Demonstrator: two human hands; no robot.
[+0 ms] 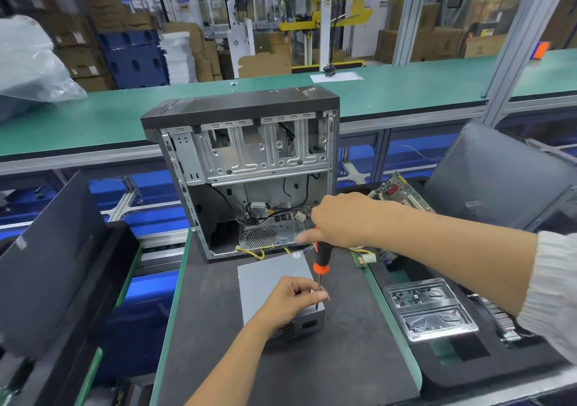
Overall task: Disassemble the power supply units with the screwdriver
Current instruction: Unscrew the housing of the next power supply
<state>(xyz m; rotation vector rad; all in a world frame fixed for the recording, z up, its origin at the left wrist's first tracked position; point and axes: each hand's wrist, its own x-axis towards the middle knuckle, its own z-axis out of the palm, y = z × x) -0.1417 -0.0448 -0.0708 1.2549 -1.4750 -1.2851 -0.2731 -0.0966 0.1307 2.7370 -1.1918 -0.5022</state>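
Observation:
A grey metal power supply unit (268,277) lies flat on the dark mat, its vented end toward me. My right hand (343,221) grips the black and orange screwdriver (321,257) by the top of its handle and holds it upright. Its tip stands on the unit's top face near the right front corner. My left hand (290,302) rests on the unit and pinches the metal shaft just above the tip. Yellow and black cables (262,251) run from the unit's far end into the open computer case (246,171).
The open tower case stands behind the unit on the dark mat (312,365). A clear plastic tray (431,309) with small parts lies right. A green circuit board (396,193) and a dark side panel (499,178) lie beyond it. Black panels (53,265) lean at the left.

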